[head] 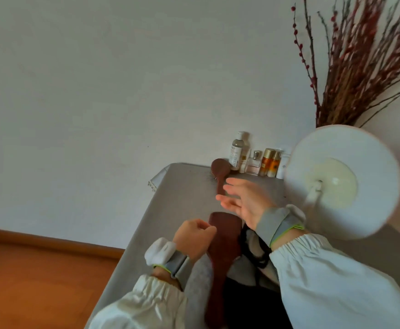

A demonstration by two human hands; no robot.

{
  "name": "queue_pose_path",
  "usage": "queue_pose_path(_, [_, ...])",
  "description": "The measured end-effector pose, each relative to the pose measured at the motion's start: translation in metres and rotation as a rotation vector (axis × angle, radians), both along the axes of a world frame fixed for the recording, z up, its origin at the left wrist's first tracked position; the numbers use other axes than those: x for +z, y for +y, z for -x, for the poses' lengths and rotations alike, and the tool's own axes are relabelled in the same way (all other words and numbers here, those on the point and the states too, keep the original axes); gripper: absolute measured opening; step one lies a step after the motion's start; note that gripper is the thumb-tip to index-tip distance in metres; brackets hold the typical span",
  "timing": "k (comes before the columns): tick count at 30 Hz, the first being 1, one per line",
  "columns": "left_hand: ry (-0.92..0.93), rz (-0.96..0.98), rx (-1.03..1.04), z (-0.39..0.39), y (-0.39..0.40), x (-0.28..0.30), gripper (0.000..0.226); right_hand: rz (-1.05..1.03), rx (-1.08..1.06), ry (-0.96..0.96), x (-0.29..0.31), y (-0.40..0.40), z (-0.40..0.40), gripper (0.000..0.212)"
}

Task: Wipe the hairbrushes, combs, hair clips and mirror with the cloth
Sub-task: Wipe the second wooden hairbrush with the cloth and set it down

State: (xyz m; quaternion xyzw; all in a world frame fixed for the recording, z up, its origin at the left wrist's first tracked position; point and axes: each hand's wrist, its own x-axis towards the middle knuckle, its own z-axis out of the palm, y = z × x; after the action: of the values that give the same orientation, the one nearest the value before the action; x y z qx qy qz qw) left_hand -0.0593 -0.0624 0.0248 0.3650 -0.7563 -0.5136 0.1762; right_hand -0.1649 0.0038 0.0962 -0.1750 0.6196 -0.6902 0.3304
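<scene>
Far left, wooden floor (40, 276) and skirting board under a plain white wall (99, 79); next, grey-covered table (170, 205) running away towards the wall; near its front edge, left hand (194, 236) with fingers curled in, resting against the head of a large dark wooden paddle hairbrush (222, 248), grey cloth (199, 276) draped under the wrist and apparently held in that fist, though the grip itself cannot be told for certain; grey band and white pad around the left wrist, pale gathered sleeve below; further back, round wooden hairbrush (220, 174) lying bristles-down with handle pointing towards the person; just right of it and above the table, right hand (244, 203) raised, blurred, fingers spread wide and straight, holding nothing, palm turned left; beneath that wrist, black looped items (253, 248), too dark to name; along the wall, row of small bottles (256, 160), one tall and clear, two amber with gold caps; further right, round white mirror (344, 181) on a stand, seen from the back, blurred, close to the right forearm; behind it, bundle of red-budded dry branches (360, 67) rising to the top right corner.
</scene>
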Motion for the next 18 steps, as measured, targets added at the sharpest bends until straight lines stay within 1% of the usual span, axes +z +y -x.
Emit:
queue_pose_path(2, [-0.175,0.187,-0.047,-0.005,0.012,-0.005,0.018,-0.016,0.074,0.089,0.012,0.033,-0.019,0.026])
queue_pose_path(4, [-0.293,0.309,-0.053,-0.011,0.02,-0.009,0.032,-0.061,0.121,0.219,0.024,0.065,-0.033,0.021])
queue_pose_path(7, [-0.352,0.307,-0.05,-0.015,0.035,-0.014,0.058,-0.153,0.155,0.449,0.041,0.115,-0.043,0.016])
queue_pose_path(9, [-0.349,0.278,-0.079,-0.013,0.044,-0.017,0.072,-0.23,0.204,0.574,0.053,0.147,-0.046,0.018])
queue_pose_path(11, [-0.303,0.215,-0.063,-0.011,0.052,-0.017,0.074,-0.287,0.236,0.693,0.065,0.177,-0.046,0.018])
queue_pose_path(12, [-0.261,0.183,-0.018,-0.01,0.055,-0.018,0.069,-0.278,0.203,0.744,0.072,0.192,-0.044,0.016])
queue_pose_path(13, [-0.214,0.159,0.044,-0.009,0.056,-0.018,0.061,-0.228,0.114,0.786,0.079,0.206,-0.041,0.015])
queue_pose_path(14, [-0.18,0.144,0.11,-0.009,0.059,-0.017,0.055,-0.149,-0.045,0.825,0.086,0.222,-0.034,0.016])
queue_pose_path(16, [-0.132,0.138,0.206,-0.007,0.064,-0.018,0.053,0.015,-0.476,0.9,0.099,0.251,-0.016,0.018])
queue_pose_path(17, [-0.104,0.131,0.247,-0.007,0.068,-0.016,0.056,0.025,-0.677,0.947,0.101,0.262,-0.002,0.017])
queue_pose_path(18, [-0.081,0.113,0.289,-0.006,0.071,-0.014,0.059,-0.04,-0.825,0.999,0.1,0.272,0.011,0.016])
